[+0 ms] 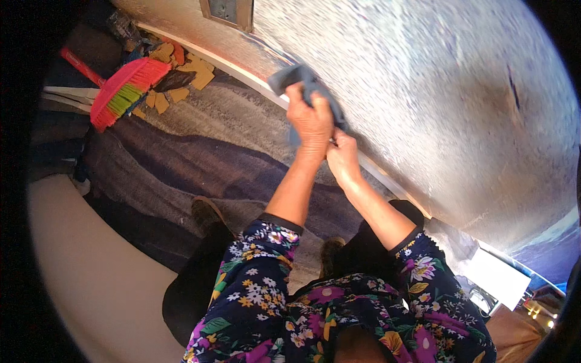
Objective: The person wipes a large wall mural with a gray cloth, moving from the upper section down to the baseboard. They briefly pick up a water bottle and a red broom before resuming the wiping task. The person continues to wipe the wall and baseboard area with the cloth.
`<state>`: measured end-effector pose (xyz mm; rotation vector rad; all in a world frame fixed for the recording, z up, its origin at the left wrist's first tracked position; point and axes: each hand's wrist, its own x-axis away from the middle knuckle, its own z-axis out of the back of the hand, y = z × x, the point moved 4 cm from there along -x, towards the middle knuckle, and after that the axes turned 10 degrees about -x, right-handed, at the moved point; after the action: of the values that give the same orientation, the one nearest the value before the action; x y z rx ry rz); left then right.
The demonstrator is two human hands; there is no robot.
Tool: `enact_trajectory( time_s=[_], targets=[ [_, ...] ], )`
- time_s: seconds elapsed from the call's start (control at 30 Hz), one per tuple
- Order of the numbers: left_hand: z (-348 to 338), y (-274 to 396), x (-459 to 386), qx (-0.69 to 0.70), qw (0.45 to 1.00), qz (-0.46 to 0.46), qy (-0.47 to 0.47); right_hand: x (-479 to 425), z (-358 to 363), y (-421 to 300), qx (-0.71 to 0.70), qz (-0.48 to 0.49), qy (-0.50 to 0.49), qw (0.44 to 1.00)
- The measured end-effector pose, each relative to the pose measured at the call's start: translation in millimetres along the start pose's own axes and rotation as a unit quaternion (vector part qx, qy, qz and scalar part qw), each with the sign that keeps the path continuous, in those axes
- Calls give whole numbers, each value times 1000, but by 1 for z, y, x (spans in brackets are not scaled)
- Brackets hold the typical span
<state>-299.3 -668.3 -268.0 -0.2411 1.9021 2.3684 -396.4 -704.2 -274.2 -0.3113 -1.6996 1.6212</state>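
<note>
My left hand [311, 115] grips a bunched grey-blue cloth [333, 106] beside the lower part of a rough-textured wall [408, 90]. Motion blurs the cloth, and its folds stick out past my fingers. Just below, my right hand [344, 154] is closed at the cloth's lower end, close against my left wrist. The fingertips of that hand are partly hidden. A pale baseboard [236, 70] runs along the foot of the wall behind both hands.
A pink and green broom head [127, 93] lies on the patterned carpet [190, 140] near broken yellowish pieces [199, 75]. Furniture with a smooth beige surface [100, 272] curves along the left. A white box-like object [499, 277] stands at lower right. A framed panel [227, 11] is on the wall.
</note>
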Motion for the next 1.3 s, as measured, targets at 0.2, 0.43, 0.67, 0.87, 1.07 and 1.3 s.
enact_trajectory(
  time_s=[0.2, 0.43, 0.67, 0.87, 1.07, 1.3],
  targets=[
    [-5, -63, 2, -172, 963, 160, -129, -15, -4, 27, 48, -76, 9, 996],
    [23, 57, -44, -12, 999, 13, 41, 11, 5, -55, 103, 290, 95, 947],
    [22, 51, -41, 38, 996, 50, 67, 0, 10, -36, 77, 191, 50, 977],
    [-1, -57, 19, -71, 947, 285, -127, -12, 16, 11, -110, -94, 78, 986],
    [8, 42, -28, 5, 984, 168, -62, -1, 28, -44, -13, 189, 154, 970],
    [16, 156, -27, 122, 980, -152, 33, 11, 43, -46, 95, 191, 90, 973]
  ],
)
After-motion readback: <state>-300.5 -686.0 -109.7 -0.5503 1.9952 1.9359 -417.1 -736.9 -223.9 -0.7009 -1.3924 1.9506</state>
